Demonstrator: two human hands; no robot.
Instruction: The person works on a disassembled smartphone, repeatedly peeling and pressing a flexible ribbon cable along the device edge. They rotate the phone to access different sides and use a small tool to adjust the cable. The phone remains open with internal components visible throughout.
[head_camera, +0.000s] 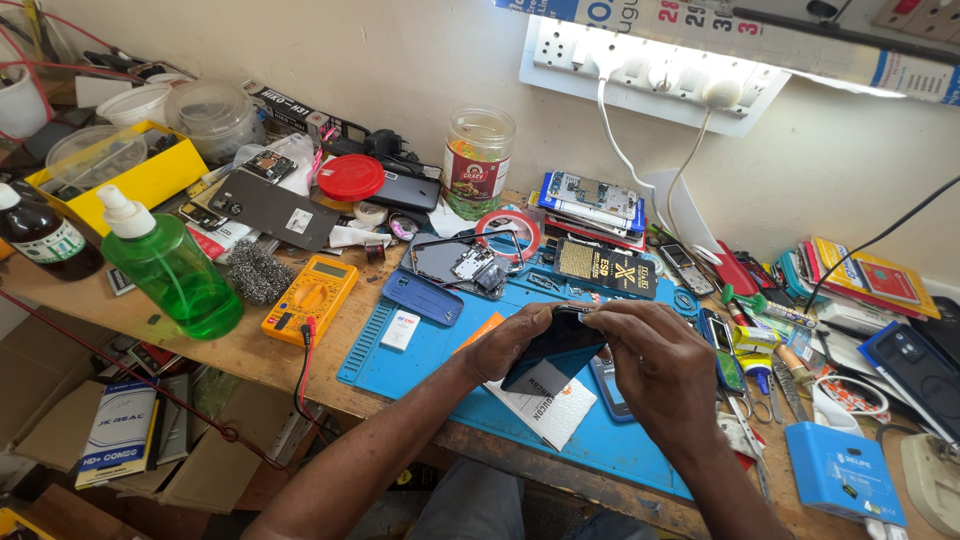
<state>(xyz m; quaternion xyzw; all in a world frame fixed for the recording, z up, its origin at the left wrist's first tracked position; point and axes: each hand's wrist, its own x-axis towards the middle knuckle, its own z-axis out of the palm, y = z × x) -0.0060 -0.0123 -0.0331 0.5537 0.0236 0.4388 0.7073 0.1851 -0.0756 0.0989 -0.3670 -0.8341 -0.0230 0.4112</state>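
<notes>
Both my hands hold a dark smartphone (552, 350) tilted above the blue work mat (420, 365). My left hand (510, 340) grips its lower left side from beneath. My right hand (660, 370) wraps over the top right edge, fingers pressed along the rim. Under the phone lie a white paper sheet (550, 410) and another phone (610, 390), partly hidden. An opened phone body (460, 262) with exposed parts and a blue back cover (422, 297) rest further back on the mat.
A yellow multimeter (310, 297) with leads, a green spray bottle (170, 268) and a brown bottle (40, 238) stand at left. Stacked phones (592, 205), a jar (478, 150), tape roll (510, 233), tools and a blue box (845, 472) crowd the back and right. A power strip (640, 70) hangs on the wall.
</notes>
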